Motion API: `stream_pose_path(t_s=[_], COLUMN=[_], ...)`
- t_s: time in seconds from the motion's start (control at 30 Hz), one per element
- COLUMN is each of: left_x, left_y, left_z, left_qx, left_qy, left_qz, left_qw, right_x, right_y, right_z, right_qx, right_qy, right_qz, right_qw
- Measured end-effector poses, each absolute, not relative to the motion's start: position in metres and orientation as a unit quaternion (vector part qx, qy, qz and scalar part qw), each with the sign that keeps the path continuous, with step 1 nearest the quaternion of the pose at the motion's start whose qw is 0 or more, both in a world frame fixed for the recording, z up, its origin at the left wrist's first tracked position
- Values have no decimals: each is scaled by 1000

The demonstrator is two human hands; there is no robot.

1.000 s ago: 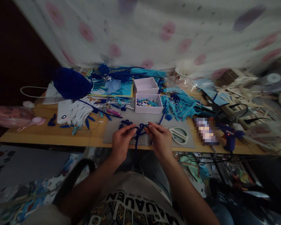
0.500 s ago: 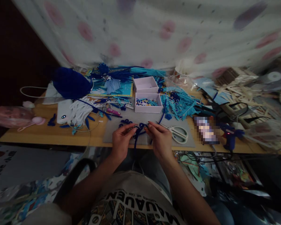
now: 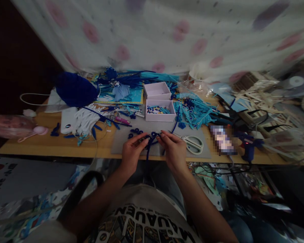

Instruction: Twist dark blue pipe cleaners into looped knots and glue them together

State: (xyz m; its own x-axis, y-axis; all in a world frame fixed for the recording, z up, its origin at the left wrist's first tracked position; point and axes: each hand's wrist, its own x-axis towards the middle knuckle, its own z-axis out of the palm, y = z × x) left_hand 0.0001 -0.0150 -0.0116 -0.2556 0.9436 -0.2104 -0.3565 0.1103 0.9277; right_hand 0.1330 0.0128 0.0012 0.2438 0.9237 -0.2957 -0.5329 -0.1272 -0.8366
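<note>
Over a grey felt mat (image 3: 205,152) at the table's front edge, my left hand (image 3: 131,153) and my right hand (image 3: 174,151) pinch the two sides of a dark blue cord piece (image 3: 151,139). Its tail hangs down between my wrists, and a strand runs up toward the bead box (image 3: 160,110). Both hands have their fingers closed on the cord. Small blue loops (image 3: 134,132) lie on the mat just beyond my left hand. White-handled scissors (image 3: 194,142) lie right of my right hand.
Behind the mat stand two pale boxes, the farther box (image 3: 157,90) with nothing visible inside. Turquoise trims (image 3: 194,111), a dark blue pompom (image 3: 74,90), a white phone (image 3: 68,119), white gloves (image 3: 87,119), a blue glue gun (image 3: 248,147) and wooden sticks (image 3: 258,98) crowd the wooden table (image 3: 40,145).
My hands stay on the blue cord with only slight finger shifts. The view has drifted a little.
</note>
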Motion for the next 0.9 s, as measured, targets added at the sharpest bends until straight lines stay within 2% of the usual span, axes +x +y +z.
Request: stream_pose_path(t_s=[0.9], left_x=[-2], left_y=[-18], left_z=[-11], left_qx=[281], left_qy=[502], left_qz=[607], left_qw=[548], right_x=[131], right_y=[13], right_z=[6], right_qx=[-466], right_qy=[-182], right_qz=[609], right_qw=[616])
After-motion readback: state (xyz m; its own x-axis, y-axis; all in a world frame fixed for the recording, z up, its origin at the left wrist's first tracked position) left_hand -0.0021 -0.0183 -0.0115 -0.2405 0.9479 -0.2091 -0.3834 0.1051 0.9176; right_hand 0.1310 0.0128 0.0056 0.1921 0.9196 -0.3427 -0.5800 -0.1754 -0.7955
